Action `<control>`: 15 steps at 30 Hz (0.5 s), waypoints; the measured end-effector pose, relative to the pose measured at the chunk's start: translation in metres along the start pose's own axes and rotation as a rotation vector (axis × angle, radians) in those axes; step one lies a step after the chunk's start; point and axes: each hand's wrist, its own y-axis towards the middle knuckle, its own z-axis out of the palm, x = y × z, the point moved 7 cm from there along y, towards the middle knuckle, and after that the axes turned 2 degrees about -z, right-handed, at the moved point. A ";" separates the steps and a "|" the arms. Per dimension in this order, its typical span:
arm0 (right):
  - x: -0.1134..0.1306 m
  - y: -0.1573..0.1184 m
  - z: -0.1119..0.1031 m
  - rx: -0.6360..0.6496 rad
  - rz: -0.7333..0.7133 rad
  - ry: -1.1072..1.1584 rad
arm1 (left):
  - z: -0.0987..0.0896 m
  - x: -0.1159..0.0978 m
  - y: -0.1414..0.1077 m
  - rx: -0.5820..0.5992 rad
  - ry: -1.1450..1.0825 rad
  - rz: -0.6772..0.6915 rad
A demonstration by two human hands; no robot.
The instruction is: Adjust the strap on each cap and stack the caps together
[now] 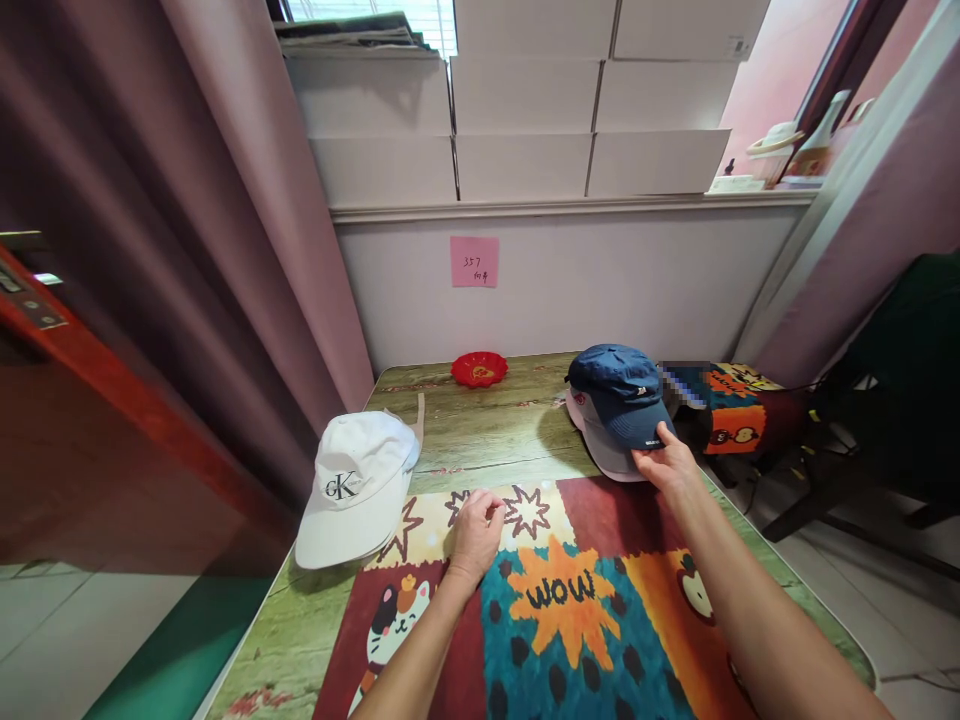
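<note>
Your right hand (pixel 670 466) pinches the brim of the blue cap (pixel 615 375), stacked on the pink cap (pixel 609 458) toward the tabletop's (pixel 517 410) right edge. You could drag both if your fingers also catch the lower brim; I can't tell. Your left hand (pixel 477 535), curled nearly closed with nothing visible in it, is too far off to steady them.

A navy cap (pixel 619 385), stacked over a pale cap (pixel 606 453), is gripped by the brim in the right hand (pixel 667 464). The left hand (pixel 477 535) is curled over a patterned mat (pixel 566 590). 1 white cap (pixel 364 480) and 1 red dish (pixel 479 370) are set on the desk (pixel 517 435).
</note>
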 end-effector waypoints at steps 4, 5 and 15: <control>0.007 0.003 0.006 -0.009 -0.027 -0.027 | -0.002 -0.002 0.000 0.004 -0.004 -0.007; 0.005 0.003 0.003 -0.029 -0.030 -0.043 | -0.003 -0.003 0.000 0.007 -0.003 -0.010; -0.010 -0.008 -0.036 -0.178 -0.036 -0.361 | -0.004 -0.004 0.000 0.005 -0.009 -0.012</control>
